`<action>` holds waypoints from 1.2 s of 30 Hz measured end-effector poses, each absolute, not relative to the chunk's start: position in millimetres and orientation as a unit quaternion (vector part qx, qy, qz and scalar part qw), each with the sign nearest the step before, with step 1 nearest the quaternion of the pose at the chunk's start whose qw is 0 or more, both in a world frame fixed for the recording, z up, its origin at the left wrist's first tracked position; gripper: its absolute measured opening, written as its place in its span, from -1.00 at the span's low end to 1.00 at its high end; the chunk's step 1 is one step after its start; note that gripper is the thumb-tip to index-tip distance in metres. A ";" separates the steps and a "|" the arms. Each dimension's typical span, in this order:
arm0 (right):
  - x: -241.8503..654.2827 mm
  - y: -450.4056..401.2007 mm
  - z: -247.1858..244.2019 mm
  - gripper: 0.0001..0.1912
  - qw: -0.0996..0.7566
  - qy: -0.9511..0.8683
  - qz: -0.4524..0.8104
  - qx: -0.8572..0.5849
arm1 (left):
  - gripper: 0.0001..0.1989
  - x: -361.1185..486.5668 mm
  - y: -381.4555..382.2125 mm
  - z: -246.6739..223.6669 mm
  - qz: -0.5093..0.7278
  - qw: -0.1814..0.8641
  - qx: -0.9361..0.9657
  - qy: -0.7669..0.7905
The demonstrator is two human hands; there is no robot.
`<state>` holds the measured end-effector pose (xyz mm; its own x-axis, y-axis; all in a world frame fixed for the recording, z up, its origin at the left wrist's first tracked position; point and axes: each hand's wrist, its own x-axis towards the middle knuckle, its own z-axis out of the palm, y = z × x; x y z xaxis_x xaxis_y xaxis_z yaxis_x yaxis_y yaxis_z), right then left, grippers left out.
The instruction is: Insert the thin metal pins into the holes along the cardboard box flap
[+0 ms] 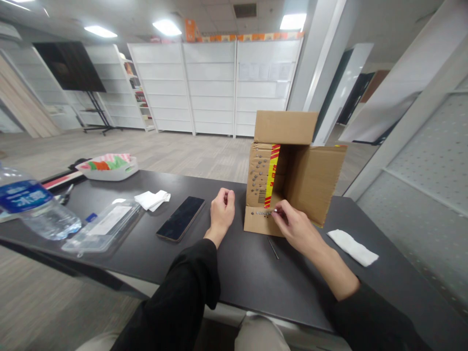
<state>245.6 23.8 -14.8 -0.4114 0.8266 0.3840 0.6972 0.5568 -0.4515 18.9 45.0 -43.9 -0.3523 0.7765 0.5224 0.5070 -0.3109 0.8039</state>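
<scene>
A cardboard box point(255, 170) stands on the dark table with its opening facing me and its flaps spread. Small grey round heads dot its left panel, and a row of them runs along the lower front flap point(256, 225). My right hand point(294, 225) is at that flap, thumb and finger pinching a small silvery round piece point(275, 210), too small to name surely. To the left of the box, my left hand point(222, 210) is closed in a loose fist above the table; whatever it holds is hidden. A thin dark metal rod point(273, 248) lies just in front of the flap.
Left of my hands are a phone point(181, 218), crumpled white tissue point(152, 199), a clear plastic case point(106, 226), a water bottle point(34, 202) and a white basket point(109, 174). A folded white tissue point(353, 247) lies near the table's right edge point(397, 253).
</scene>
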 end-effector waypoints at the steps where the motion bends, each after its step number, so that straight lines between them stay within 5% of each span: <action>1: 245.8 24.0 -15.1 -0.91 0.292 -0.832 0.110 -0.458 | -0.70 18.9 45.1 -44.1 0.587 0.113 0.557 0.577; 36: 246.6 27.3 -16.0 -0.90 0.278 -0.838 0.064 -0.466 | -0.69 17.5 46.1 -46.2 0.580 0.108 0.559 0.583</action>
<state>246.6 27.3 -16.0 -0.4114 0.8156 0.4069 0.7446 0.5582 -0.3661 17.5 46.1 -46.2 -0.3523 0.7762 0.5229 0.5259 -0.2980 0.7967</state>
